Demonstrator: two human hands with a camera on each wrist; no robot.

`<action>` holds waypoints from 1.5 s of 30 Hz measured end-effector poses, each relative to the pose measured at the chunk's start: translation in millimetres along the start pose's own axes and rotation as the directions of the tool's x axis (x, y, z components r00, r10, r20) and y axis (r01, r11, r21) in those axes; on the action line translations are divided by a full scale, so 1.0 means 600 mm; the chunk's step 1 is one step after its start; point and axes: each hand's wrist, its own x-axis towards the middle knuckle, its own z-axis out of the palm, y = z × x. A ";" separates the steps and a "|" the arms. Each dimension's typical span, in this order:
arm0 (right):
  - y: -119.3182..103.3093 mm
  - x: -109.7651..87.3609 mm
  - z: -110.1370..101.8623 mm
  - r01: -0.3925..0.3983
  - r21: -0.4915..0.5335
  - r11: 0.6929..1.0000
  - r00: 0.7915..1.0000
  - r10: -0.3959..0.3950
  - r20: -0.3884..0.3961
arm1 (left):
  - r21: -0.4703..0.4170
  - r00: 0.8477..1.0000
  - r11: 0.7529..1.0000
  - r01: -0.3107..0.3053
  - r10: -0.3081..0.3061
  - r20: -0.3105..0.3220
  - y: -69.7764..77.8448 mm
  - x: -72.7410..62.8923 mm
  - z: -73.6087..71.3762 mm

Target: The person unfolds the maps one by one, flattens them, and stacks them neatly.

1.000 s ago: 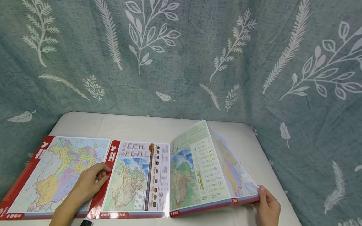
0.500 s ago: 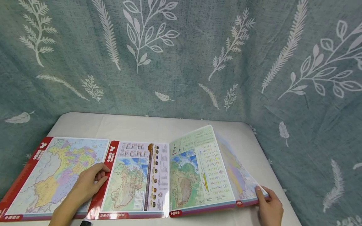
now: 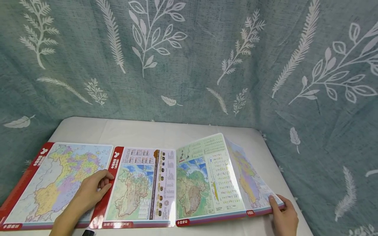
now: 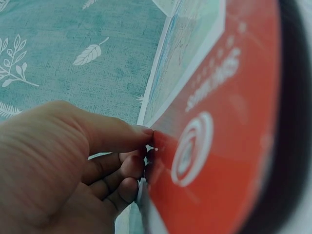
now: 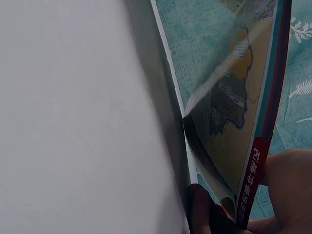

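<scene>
A fold-out map (image 3: 160, 157) with a red strip lies with its near-left panel flat, while its right panels (image 3: 208, 180) stand partly raised in a zigzag. My right hand (image 3: 284, 216) pinches the lower right corner between thumb and fingers; the right wrist view shows that hand (image 5: 292, 180) at a red-labelled edge. My left hand (image 3: 94, 190) rests over another map (image 3: 44, 183) at the left. In the left wrist view, the thumb and curled fingers of my left hand (image 4: 63, 156) pinch the edge of a red strip (image 4: 214, 136). The fingertips are partly hidden there.
A white-covered table (image 3: 141, 131) bears the maps, with a green leaf-patterned curtain (image 3: 189, 82) behind and to the sides. A small black object (image 3: 88, 232) shows at the bottom edge near my left forearm.
My right hand has moved a little rightward and pulled the corner with it. The raised panels have spread wider and sunk slightly. My left hand stays in place.
</scene>
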 end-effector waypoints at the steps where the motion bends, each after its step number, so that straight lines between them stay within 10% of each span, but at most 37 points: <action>1: 0.001 0.001 -0.001 -0.002 0.001 1.000 1.000 0.002 0.000 | 0.001 1.000 1.000 -0.003 0.003 -0.001 0.000 0.000 0.000; 45: 0.071 0.060 -0.050 -0.066 -0.029 0.997 0.997 0.065 -0.045 | -0.005 0.999 0.999 -0.036 0.036 -0.027 -0.009 0.000 0.006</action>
